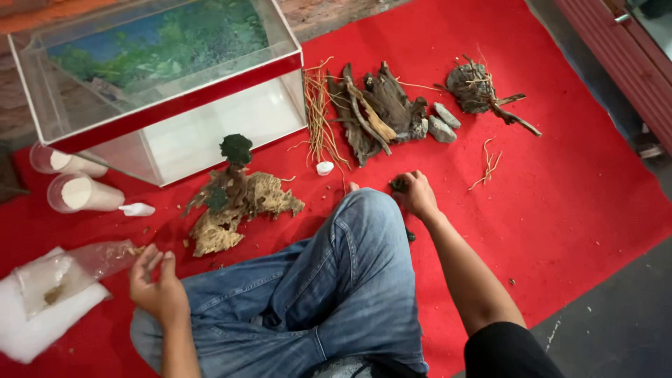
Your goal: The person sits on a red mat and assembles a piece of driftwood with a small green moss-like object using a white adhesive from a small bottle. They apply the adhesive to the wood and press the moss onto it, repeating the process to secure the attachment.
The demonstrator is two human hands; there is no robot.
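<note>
I sit on a red carpet (560, 203) with my jeans-clad knee in the middle. My right hand (418, 194) reaches past the knee and closes on a small dark mossy clump (398, 184) on the carpet. My left hand (157, 283) hovers palm up, fingers loosely curled, holding nothing I can see, next to a clear plastic bag (66, 269) on white wadding (35, 325). A piece of pale driftwood with a small green tree (234, 199) lies between the hands, in front of an empty glass aquarium (164, 105).
Dark driftwood pieces (371, 112), thin roots (318, 119), grey stones (442, 122), a root ball with twigs (476, 87) and a white pebble (325, 168) lie behind my knee. Two plastic cups of sand (80, 192) lie at the left. A red cabinet edge (623, 56) stands at the right.
</note>
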